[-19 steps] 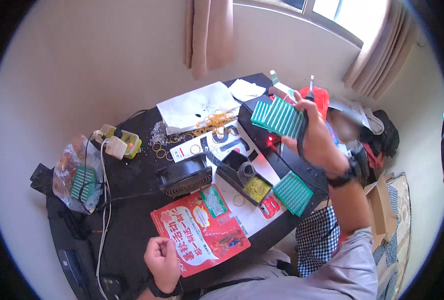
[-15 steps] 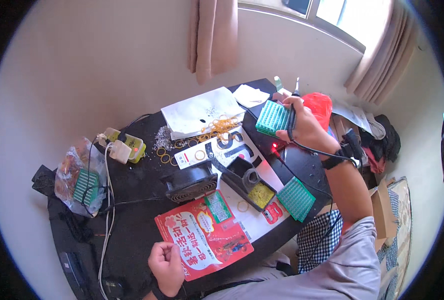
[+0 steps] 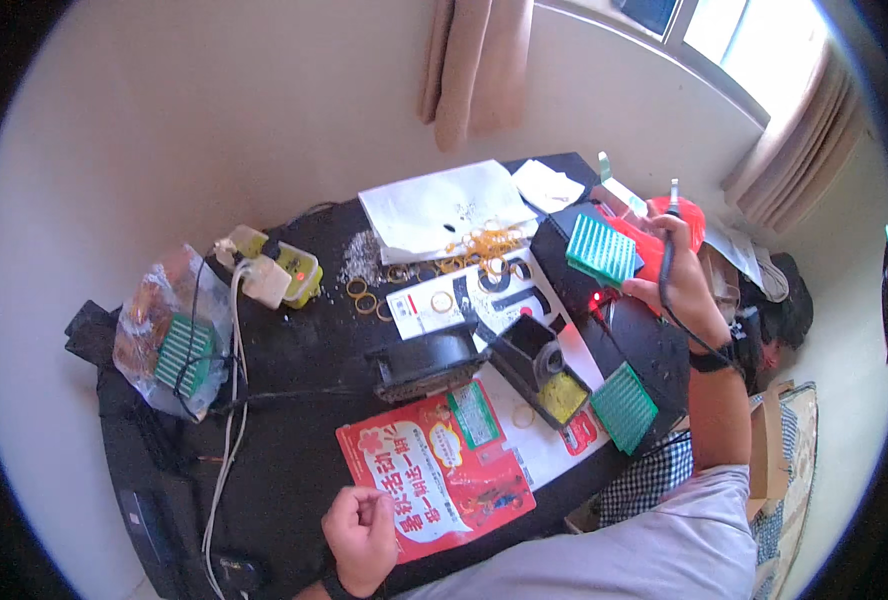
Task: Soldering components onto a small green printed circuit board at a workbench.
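Observation:
My right hand (image 3: 692,285) is wrapped round a soldering iron (image 3: 671,245), its metal tip pointing up and away from me. The thumb is close to the corner of a stack of green circuit boards (image 3: 601,248) on a black box (image 3: 559,250) at the back right; whether it touches is unclear. Low in the picture, my left hand (image 3: 361,535) is closed with curled fingers at the edge of a red printed sheet (image 3: 444,480). Any object inside that fist is hidden. Another green board (image 3: 624,407) lies near the right table edge, beside an iron stand with yellow sponge (image 3: 562,397).
A black fan (image 3: 424,362) stands mid-table. Behind it are yellow rings (image 3: 486,245), small metal bits (image 3: 362,258) and white paper (image 3: 444,205). To the left are a power strip (image 3: 264,283), cables and a plastic bag (image 3: 154,335). The iron's cord hangs past my right wrist.
The whole view has shifted, so the table appears farther right. My right hand has drawn slightly away from the board stack, still gripping the soldering iron. The left fist stays by the red sheet.

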The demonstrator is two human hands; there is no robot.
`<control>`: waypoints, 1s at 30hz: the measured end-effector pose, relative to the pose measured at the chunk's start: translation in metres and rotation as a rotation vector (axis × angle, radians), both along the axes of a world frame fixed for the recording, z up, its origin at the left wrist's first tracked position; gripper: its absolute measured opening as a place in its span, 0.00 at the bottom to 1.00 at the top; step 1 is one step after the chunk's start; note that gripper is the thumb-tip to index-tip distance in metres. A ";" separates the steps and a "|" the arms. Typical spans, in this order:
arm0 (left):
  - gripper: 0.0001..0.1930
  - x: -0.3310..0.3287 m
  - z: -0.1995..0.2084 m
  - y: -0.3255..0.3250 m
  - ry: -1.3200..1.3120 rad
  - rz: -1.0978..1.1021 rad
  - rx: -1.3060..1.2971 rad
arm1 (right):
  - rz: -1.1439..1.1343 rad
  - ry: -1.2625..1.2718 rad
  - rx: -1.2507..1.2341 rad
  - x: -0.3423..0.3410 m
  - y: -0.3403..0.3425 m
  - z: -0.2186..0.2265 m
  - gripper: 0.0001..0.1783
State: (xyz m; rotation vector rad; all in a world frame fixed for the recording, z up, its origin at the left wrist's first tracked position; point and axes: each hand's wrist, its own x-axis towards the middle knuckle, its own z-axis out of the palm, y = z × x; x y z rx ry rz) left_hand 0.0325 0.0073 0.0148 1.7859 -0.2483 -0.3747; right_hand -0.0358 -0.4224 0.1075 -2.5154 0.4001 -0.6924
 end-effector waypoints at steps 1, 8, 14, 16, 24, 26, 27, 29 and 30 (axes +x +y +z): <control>0.03 0.001 -0.001 0.002 -0.005 -0.007 0.008 | -0.009 -0.025 -0.017 -0.010 0.009 -0.002 0.44; 0.03 0.000 0.003 0.008 0.021 0.016 -0.082 | -0.064 0.051 -0.095 -0.098 0.079 -0.062 0.48; 0.03 -0.001 0.016 0.010 -0.077 0.102 -0.161 | -0.203 0.285 -0.227 -0.129 0.114 -0.081 0.49; 0.02 0.002 0.013 0.017 -0.119 0.110 -0.172 | -0.225 0.269 -0.178 -0.133 0.115 -0.085 0.49; 0.02 0.005 0.020 0.020 -0.134 0.215 -0.266 | -0.112 0.100 -0.205 -0.144 0.121 -0.093 0.44; 0.02 0.004 0.022 0.018 -0.155 0.220 -0.271 | -0.122 0.097 -0.172 -0.144 0.125 -0.099 0.40; 0.03 0.003 0.025 0.017 -0.173 0.203 -0.268 | -0.137 0.112 -0.141 -0.143 0.128 -0.102 0.38; 0.03 0.003 0.031 0.012 -0.207 0.166 -0.262 | -0.158 0.142 -0.155 -0.145 0.127 -0.107 0.33; 0.03 0.003 0.034 0.009 -0.209 0.169 -0.262 | -0.165 0.157 -0.201 -0.146 0.124 -0.110 0.31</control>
